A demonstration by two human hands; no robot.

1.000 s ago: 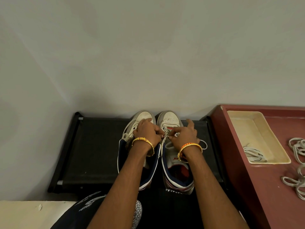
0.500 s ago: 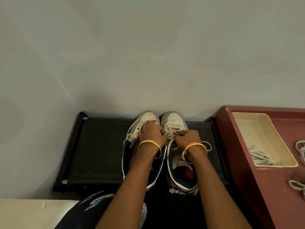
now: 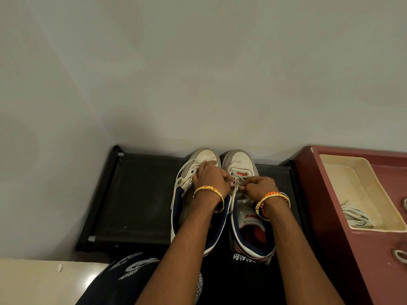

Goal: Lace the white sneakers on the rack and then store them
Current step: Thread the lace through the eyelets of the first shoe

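Note:
Two white sneakers with navy collars stand side by side on a black rack [image 3: 141, 194], toes to the wall. The left sneaker [image 3: 204, 156] is partly covered by my left hand [image 3: 210, 179] and forearm. The right sneaker [image 3: 241, 160] has a white lace [image 3: 239, 180] threaded through its upper eyelets. Both hands meet over that shoe's eyelets: my left hand pinches the lace from the left, and my right hand [image 3: 261, 187] pinches it from the right. The lace ends are hidden under the fingers.
A maroon surface [image 3: 334, 216] adjoins the rack on the right, holding a cream tray [image 3: 361, 186] with a coiled white lace [image 3: 354, 213] in it. More lace loops [image 3: 399, 255] lie at the far right edge. A plain wall stands behind; pale floor lies lower left.
My right hand's fingers have curled in onto the lace, and both hands have closed together over the right sneaker's eyelets. The view has shifted slightly left.

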